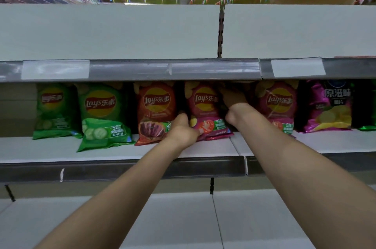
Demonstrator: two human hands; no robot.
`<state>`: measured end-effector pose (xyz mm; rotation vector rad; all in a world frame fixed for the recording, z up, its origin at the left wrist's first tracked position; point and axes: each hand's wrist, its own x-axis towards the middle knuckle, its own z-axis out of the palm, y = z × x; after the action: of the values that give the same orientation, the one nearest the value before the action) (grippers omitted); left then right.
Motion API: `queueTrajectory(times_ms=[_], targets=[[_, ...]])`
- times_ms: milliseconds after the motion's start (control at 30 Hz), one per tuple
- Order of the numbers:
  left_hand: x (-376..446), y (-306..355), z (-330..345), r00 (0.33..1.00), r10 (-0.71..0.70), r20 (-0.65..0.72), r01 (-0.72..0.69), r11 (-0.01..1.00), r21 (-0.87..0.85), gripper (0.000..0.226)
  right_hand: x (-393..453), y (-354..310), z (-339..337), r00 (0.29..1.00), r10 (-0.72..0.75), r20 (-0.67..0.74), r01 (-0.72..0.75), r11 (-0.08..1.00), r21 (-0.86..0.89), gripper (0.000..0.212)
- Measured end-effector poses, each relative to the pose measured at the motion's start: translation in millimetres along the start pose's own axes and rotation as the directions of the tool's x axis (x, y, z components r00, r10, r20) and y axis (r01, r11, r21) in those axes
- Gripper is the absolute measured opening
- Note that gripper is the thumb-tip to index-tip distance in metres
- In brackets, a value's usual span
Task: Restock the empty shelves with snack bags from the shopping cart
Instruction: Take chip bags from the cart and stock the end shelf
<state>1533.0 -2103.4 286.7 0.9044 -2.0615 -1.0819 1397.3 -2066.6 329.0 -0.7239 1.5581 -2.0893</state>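
Upright on the middle shelf, the pink tomato bag stands with its long axis vertical, its printed face turned out toward the aisle and its bottom seam resting on the shelf board. Both hands are on it. The left hand cups its lower left corner: the thumb presses across the tomato picture on the front, and the fingers curl round the bag's left edge, out of sight behind it. The right hand reaches in at the bag's upper right edge, bent at the wrist, its fingers curved over the bag there; how tightly they close is hidden in shadow under the upper shelf. Left of the pink tomato bag stands an orange-red bag, just beside it, then two green cucumber bags. Right of it stand another pink bag and a magenta bag.
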Motion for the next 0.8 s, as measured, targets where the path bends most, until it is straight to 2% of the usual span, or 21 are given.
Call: queueTrajectory(times_ms=[100,200,433,533,700,800], targets=[[16,2,16,0.998,-0.03,-0.046,0.031,0.999,0.023,0.062,25,2,0,1.0,-0.017,-0.011,0.016,0.996,-0.089,0.04],[31,-1,24,0.995,-0.073,-0.068,0.078,0.995,0.067,0.066,45,11,2,1.0,-0.031,-0.005,0.03,0.993,-0.112,0.043],[62,-2,30,0.993,-0.119,-0.009,0.118,0.966,0.232,0.069,58,19,8,0.999,-0.032,-0.037,0.031,0.999,-0.011,0.043],[64,0,29,0.987,-0.157,0.017,0.15,0.964,0.219,0.071,61,21,9,0.999,-0.014,-0.047,0.015,0.999,0.03,0.045],[48,10,24,0.99,-0.143,-0.004,0.142,0.979,0.149,0.055,56,13,13,0.999,-0.028,-0.044,0.03,0.998,0.05,0.042],[24,28,14,0.997,-0.076,0.01,0.075,0.992,0.103,0.049,50,10,14,0.998,-0.025,-0.054,0.032,0.99,0.139,0.043]])
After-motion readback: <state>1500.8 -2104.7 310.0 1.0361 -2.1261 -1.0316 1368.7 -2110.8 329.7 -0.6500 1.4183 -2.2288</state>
